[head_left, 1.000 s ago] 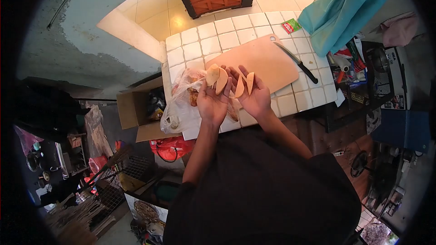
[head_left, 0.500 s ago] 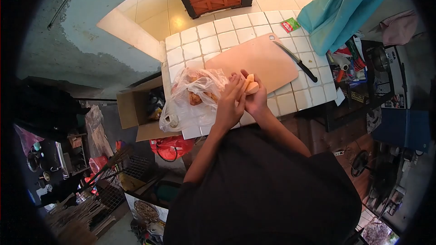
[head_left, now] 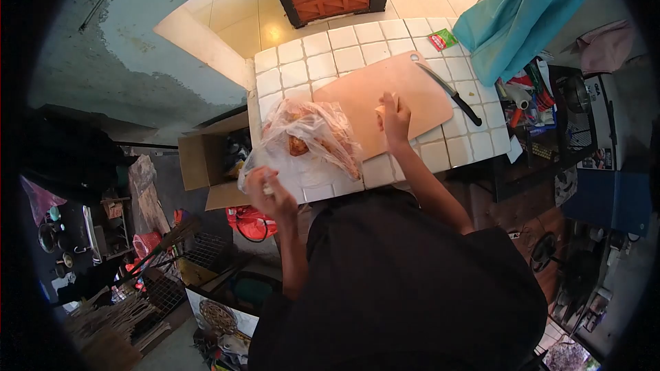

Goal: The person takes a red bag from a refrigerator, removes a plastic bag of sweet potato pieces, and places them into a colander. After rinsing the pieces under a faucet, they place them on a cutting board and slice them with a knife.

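Observation:
My right hand (head_left: 397, 121) is closed around a piece of pale orange food (head_left: 380, 111) above the pink cutting board (head_left: 426, 96). Near the counter's front left edge, my left hand (head_left: 270, 196) is curled and slightly blurred, with something small and pale at its fingers that I cannot make out. Between the hands lies a clear plastic bag (head_left: 323, 127) with orange-brown pieces (head_left: 298, 145) inside. A knife with a black handle (head_left: 467, 108) rests across the board's right edge, its blade pointing to the back.
A green and red packet (head_left: 443, 40) lies at the back of the tiled counter (head_left: 320, 67). Teal cloth (head_left: 519, 20) hangs at the right corner. An open cardboard box (head_left: 194, 163) and a red bag (head_left: 251, 223) are at the left, below the counter.
My hands have come apart. The left moved down and left past the plastic bag, while the right moved slightly up over the board with the orange food.

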